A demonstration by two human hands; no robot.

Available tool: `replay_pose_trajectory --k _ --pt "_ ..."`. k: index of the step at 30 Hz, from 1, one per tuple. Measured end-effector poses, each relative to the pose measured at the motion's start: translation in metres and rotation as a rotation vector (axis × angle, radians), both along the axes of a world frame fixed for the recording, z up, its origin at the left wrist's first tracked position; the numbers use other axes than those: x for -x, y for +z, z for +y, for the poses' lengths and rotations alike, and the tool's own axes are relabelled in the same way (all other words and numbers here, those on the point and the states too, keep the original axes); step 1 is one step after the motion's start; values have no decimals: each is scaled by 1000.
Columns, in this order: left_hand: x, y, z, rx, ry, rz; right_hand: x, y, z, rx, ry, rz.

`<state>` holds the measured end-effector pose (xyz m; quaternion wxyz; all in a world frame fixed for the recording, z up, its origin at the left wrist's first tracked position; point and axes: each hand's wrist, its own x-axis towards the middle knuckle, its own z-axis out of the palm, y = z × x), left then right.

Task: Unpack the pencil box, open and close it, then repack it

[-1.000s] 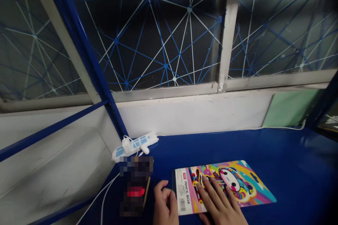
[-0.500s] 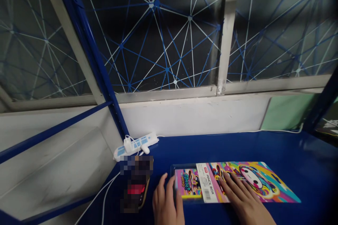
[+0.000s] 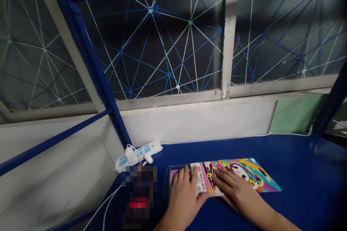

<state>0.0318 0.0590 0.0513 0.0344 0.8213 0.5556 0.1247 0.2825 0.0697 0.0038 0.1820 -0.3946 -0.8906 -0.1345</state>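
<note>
A pencil box (image 3: 241, 175) in a bright cartoon-printed sleeve lies flat on the blue table top (image 3: 303, 173). Its white label reads "PENCIL BOX". My left hand (image 3: 184, 198) rests palm down on the box's left end, covering most of the label area, with its fingers spread. My right hand (image 3: 233, 187) lies flat on the printed sleeve, fingertips pointing left towards my left hand. Neither hand visibly grips the edges. A dark tray edge (image 3: 167, 184) shows at the box's left side.
A pixelated, blurred object (image 3: 139, 196) with a red patch stands left of my left hand. Behind it lies a white power strip (image 3: 138, 156) with white cables. A window with a blue-and-white net pattern (image 3: 162, 36) and a white wall (image 3: 197, 119) rise behind the table.
The printed sleeve first slid right along the tray, then the box shifted left and looks shorter. My hands now sit closer together on it, and the view has moved slightly.
</note>
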Motion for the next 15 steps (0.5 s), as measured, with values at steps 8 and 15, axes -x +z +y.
replay_pose_trajectory --k 8,15 --pt "30 -32 24 56 -133 83 -21 8 7 40 51 -30" --pt "41 -74 39 -351 -138 321 -65 8 9 21 78 -161"
